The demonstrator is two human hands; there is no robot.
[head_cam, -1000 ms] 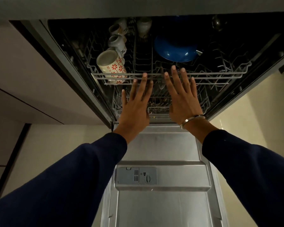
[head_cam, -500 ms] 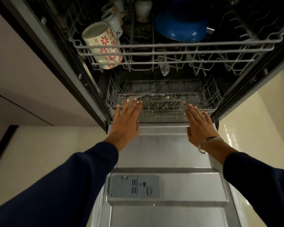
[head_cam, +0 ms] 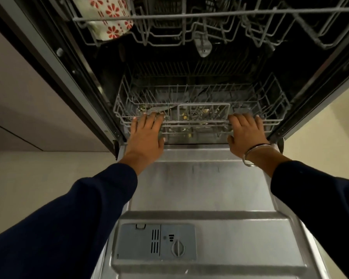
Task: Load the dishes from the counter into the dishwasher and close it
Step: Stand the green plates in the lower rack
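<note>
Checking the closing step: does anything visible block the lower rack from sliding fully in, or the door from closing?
Nothing visible blocks it. Left hand and right hand press the lower rack's front edge, which sits at the tub opening. The open door has nothing lying on it.

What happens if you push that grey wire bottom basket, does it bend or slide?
The grey wire bottom basket probably stays stiff, being welded wire. It looks nearly empty, so likely light and easy to slide in. Left hand and right hand press its front rail with straight fingers.
</note>
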